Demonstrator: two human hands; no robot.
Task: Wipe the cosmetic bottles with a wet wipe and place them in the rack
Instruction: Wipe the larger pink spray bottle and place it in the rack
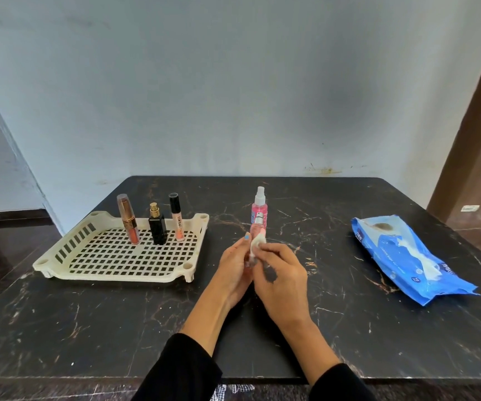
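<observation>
We can't see much of the bottle point(258, 227) in hand: its lower half is hidden btwn the two hands, and only the pink upper body w/ a silver-and-white cap shows. It overlaps a second pink spray bottle point(260, 204) standing just behind it on the table point(117, 328), so where one ends and the other begins is hard to make out. The wet wipe point(258, 241) shows only as a small white wad, the rest covered by fingers. Both forearms are cut off at the bottom edge, in black sleeves.

Count: 2 pink bottles near table centre; 3 items in the cream rack point(112, 267) at left, all upright along its far side: a copper lipstick point(128, 219), a black perfume bottle point(157, 225) w/ gold top, a lip gloss point(177, 217) w/ black cap. 1 blue wipes pack point(406, 259) lies at right, well apart.

The held bottle's long axis runs roughly upright, cap up and away from us. Left hand point(233, 269) is wrapped round its lower body; right hand point(282, 277) pinches the wipe against its side.
</observation>
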